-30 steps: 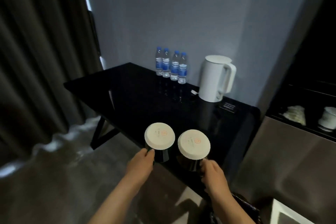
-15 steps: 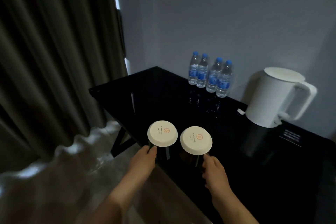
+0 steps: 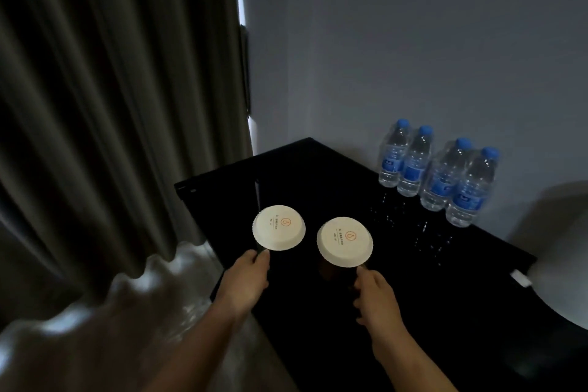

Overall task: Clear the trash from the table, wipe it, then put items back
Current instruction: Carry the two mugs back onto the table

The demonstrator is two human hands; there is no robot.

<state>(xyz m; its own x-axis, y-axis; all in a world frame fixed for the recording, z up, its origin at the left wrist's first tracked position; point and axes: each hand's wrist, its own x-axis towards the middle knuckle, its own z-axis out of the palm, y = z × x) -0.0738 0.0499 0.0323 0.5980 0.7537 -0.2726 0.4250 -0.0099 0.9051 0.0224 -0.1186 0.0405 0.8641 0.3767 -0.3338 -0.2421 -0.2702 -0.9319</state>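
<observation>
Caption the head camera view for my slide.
Left hand grips the left capped cup, right hand the right capped cup, at a black table with four water bottles by the wall.

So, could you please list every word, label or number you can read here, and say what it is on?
Left cup lid: orange round logo and small print, too small to read.
Right cup lid: same logo and print, too small to read.
Water bottles' blue labels: white mark, blurred, unreadable.
Nothing is legible.
</observation>
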